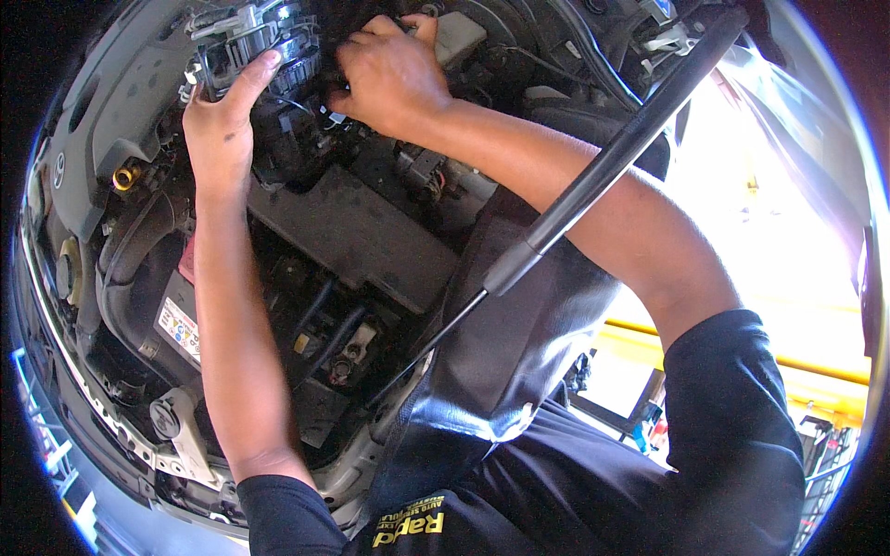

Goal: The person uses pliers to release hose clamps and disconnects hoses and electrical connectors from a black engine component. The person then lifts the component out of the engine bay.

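Observation:
My left hand (222, 130) grips a silver-and-black metal engine part (250, 56) at the upper left, thumb laid over its near side. The part looks like a throttle body with a ribbed housing, though its exact kind is unclear. Just to its right, my right hand (394, 79) is bent palm down over the engine bay. Its fingers curl, and whatever they hold is hidden beneath them. A small white connector (334, 118) with thin wiring sits below the right thumb. Both forearms reach across the bay.
A black hood strut (612, 157) slants across in front of my right arm. Under my arms lie a flat dark cover (348, 236) and the battery (179, 320). A yellow-topped dipstick (125, 178) and a white reservoir neck (176, 422) stand left. A dark fender cover (505, 324) drapes the edge.

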Action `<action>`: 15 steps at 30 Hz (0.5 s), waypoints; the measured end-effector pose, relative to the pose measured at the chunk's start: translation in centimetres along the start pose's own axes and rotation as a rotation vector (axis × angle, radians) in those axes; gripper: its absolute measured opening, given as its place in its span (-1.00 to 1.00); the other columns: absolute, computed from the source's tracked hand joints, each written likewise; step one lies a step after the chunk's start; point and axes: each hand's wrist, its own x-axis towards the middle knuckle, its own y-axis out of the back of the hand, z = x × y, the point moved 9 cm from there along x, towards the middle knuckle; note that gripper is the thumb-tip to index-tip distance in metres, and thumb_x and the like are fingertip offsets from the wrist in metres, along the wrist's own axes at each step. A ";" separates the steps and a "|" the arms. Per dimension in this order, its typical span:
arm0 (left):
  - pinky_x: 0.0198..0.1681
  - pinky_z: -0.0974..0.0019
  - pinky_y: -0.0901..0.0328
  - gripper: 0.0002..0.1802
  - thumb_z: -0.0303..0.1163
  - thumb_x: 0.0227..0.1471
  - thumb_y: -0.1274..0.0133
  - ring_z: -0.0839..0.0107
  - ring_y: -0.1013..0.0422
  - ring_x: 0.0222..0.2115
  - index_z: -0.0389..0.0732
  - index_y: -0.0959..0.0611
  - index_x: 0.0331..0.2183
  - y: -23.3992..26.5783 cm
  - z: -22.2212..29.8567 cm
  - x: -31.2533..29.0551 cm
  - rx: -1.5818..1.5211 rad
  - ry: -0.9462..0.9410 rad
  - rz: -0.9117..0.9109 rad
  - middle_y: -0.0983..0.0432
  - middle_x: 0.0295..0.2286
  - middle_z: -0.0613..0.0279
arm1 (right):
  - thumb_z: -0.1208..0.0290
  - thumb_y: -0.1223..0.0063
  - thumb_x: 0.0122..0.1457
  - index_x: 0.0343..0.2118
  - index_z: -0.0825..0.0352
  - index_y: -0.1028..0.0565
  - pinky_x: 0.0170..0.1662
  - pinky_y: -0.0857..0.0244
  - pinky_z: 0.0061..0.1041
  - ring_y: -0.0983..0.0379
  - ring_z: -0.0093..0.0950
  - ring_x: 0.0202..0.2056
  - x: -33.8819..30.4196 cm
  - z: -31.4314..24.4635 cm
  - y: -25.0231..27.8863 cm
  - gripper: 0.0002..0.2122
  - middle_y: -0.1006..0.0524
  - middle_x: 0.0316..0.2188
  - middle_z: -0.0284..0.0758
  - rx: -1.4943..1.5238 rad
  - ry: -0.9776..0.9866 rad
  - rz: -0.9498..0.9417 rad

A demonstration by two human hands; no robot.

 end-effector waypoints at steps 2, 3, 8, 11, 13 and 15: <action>-0.03 0.37 -0.35 -0.60 -0.29 0.02 -0.37 0.48 -0.53 -0.25 -0.31 -0.73 -0.14 0.2 -0.4 0.1 -0.068 0.066 -0.046 -0.68 -0.23 0.27 | 0.04 -0.33 -0.04 -0.36 0.25 -0.64 0.10 -0.04 -0.04 -0.45 -0.36 -0.02 -0.3 -0.2 0.0 -0.65 -0.63 -0.30 -0.35 0.011 -0.021 0.008; -0.03 0.36 -0.35 -0.60 -0.28 0.01 -0.37 0.48 -0.53 -0.24 -0.30 -0.72 -0.13 0.5 -0.4 0.2 -0.031 0.083 -0.055 -0.67 -0.23 0.27 | 0.04 -0.32 -0.03 -0.35 0.26 -0.63 0.10 -0.04 -0.03 -0.44 -0.36 -0.01 -0.4 -0.4 0.0 -0.64 -0.63 -0.29 -0.34 0.010 -0.030 0.009; 0.05 0.33 -0.32 -0.54 -0.18 0.05 -0.32 0.46 -0.52 -0.17 -0.29 -0.71 -0.09 0.6 -1.0 -0.1 -0.007 0.208 -0.130 -0.65 -0.19 0.26 | -0.02 -0.24 0.04 -0.30 0.29 -0.66 0.16 0.02 0.07 -0.37 -0.31 0.05 -0.8 -1.6 0.3 -0.59 -0.63 -0.21 -0.28 0.010 -0.024 0.014; 0.02 0.32 -0.33 -0.53 -0.17 0.05 -0.32 0.46 -0.51 -0.18 -0.28 -0.70 -0.08 0.3 -0.6 -0.5 -0.052 0.195 -0.133 -0.65 -0.20 0.27 | 0.02 -0.24 0.04 -0.28 0.34 -0.62 0.17 0.03 0.03 -0.36 -0.33 0.08 -1.1 -1.8 0.4 -0.59 -0.61 -0.18 -0.26 0.016 -0.042 -0.004; 0.01 0.33 -0.34 -0.52 -0.17 0.04 -0.32 0.47 -0.52 -0.20 -0.29 -0.70 -0.08 0.3 -0.3 -0.6 -0.029 0.166 -0.136 -0.65 -0.21 0.27 | 0.04 -0.24 0.04 -0.27 0.36 -0.60 0.19 0.04 0.01 -0.36 -0.34 0.10 -1.3 -1.9 0.3 -0.59 -0.60 -0.16 -0.25 0.024 -0.054 -0.032; -0.01 0.33 -0.34 -0.52 -0.17 0.04 -0.32 0.46 -0.52 -0.21 -0.29 -0.70 -0.08 0.4 0.0 -0.7 -0.010 0.139 -0.126 -0.65 -0.21 0.27 | 0.05 -0.24 0.04 -0.25 0.36 -0.59 0.21 0.07 0.01 -0.35 -0.34 0.11 -1.5 -1.9 0.1 -0.58 -0.59 -0.14 -0.24 0.037 -0.058 -0.064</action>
